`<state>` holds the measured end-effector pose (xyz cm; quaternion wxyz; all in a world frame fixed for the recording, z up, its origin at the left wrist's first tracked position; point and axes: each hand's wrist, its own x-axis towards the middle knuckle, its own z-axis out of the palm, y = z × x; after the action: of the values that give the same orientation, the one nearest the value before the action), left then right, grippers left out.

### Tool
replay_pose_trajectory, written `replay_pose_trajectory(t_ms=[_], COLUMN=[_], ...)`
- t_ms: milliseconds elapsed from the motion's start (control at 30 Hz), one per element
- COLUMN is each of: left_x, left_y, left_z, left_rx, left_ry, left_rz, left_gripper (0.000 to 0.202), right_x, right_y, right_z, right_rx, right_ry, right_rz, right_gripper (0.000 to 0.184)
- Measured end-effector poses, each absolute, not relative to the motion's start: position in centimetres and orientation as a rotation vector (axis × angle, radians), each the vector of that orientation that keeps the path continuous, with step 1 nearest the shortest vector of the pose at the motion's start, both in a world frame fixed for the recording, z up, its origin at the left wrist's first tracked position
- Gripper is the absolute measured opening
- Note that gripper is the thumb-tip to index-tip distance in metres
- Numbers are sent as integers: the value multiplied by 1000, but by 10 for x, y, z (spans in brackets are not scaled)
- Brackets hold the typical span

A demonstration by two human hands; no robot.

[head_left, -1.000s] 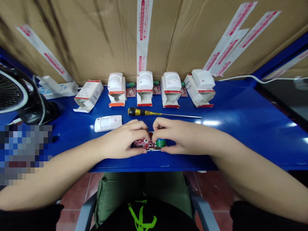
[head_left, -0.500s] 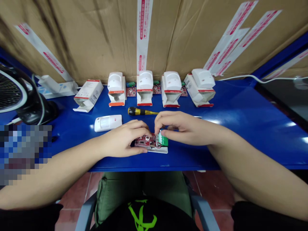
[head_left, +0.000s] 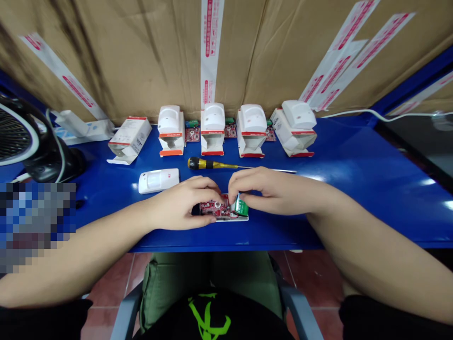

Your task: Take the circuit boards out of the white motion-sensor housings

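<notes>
A white plastic casing (head_left: 243, 219) lies on the blue table near its front edge, with a red circuit board (head_left: 209, 208) in it. My left hand (head_left: 193, 203) grips the casing's left part, fingers over the far side and thumb along the near side. At the casing's right end sits a green battery (head_left: 243, 208), tilted. The thumb and fingers of my right hand (head_left: 253, 190) pinch around it; the fingertips are partly hidden. Beyond my left hand lies a white detector cover (head_left: 159, 180).
A yellow-black screwdriver (head_left: 212, 164) lies behind my hands. Along the cardboard wall stand several small boxes (head_left: 129, 139), most with white detector covers (head_left: 214, 117) on top and red circuit boards (head_left: 193, 135) between them. A black fan (head_left: 56, 163) stands at left.
The battery has tilted and shifted slightly right. The casing has turned a little, its right end moving away from me. My right hand has shifted slightly, uncovering the screwdriver's shaft.
</notes>
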<state>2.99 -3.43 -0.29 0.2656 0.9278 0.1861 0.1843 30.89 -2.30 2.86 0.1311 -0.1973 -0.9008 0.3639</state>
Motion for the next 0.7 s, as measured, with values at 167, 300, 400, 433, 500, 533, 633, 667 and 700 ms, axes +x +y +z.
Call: replay_pose_trajectory(t_ms=[167, 300, 400, 433, 500, 533, 633, 667, 700], left_x=[31, 32, 32, 32, 31, 31, 30, 30, 30], left_y=[-34, -35, -37, -37, -38, -38, -38, -38, -38], left_z=[-3, -1, 0, 0, -1, -1, -2, -2, -2], left_rx=[2504, 2468, 2455, 2452, 2447, 2447, 2470, 2484, 2497], left_ry=[542, 609, 690, 708, 739, 756, 788, 784, 778], left_rz=[535, 593, 607, 613, 653, 691, 812, 840, 860], left_gripper=[28, 32, 35, 34, 36, 39, 44, 42, 41], right_x=[305, 305, 304, 304, 302, 301, 298, 297, 297], right_y=[-25, -24, -22, -22, -22, -22, -22, -21, -21], right_z=[28, 26, 24, 23, 21, 20, 15, 14, 13], right_rx=[-639, -671, -703, -715, -731, -738, -781, -803, -823], right_ry=[-2648, -2520, -2397, -2354, -2249, -2188, -2043, -2024, -2023], right_rz=[1036, 1060, 1093, 1104, 1146, 1180, 1277, 1284, 1277], right_gripper=[28, 25, 24, 21, 14, 9, 7, 8, 9])
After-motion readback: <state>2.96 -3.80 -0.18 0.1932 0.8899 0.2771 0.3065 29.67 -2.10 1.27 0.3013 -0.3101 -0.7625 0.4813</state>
